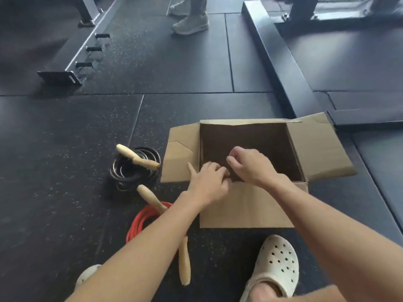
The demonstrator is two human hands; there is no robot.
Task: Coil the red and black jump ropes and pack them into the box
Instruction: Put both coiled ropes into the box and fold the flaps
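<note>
Because the red rope [139,221] and black rope [130,177] lie left of the box [250,205], the rim-clutching left grip [207,184] is nearer. The right grip [250,164] hangs slack.

Box [246,205] on the floor [65,149], two coiled ropes to its left.
The farther rope [130,172] lies just beside the box's left flap [178,162], the nearer rope [139,221] before it, partly under the left forearm [152,240]. The left hand [209,182] and right hand [248,164] sit close together over the box's near rim.
</note>
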